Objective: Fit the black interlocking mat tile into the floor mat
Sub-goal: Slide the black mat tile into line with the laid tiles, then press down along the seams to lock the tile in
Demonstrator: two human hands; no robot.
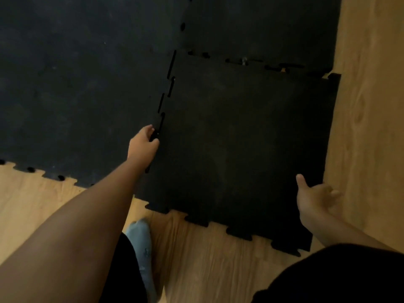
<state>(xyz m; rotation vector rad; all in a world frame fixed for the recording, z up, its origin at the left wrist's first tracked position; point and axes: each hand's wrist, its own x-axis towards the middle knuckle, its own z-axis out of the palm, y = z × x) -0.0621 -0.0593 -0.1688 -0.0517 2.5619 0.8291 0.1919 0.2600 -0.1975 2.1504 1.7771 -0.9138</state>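
Observation:
A black interlocking mat tile point(240, 145) lies at the lower right corner of the black floor mat point(76, 84). Its left and far toothed edges sit against the mat's teeth with dark gaps showing along both seams. My left hand point(143, 144) grips the tile's left edge at the seam, fingers curled around a tooth. My right hand point(314, 197) is at the tile's right edge near its front corner, thumb on top and fingers spread over the edge. The tile's near edge with its teeth rests on the wooden floor.
Light wooden floor point(367, 106) runs along the right of the mat and in front of it. A foot in a grey sock point(141, 237) stands on the wood just below the tile's near left corner. Dark clothing fills the bottom right.

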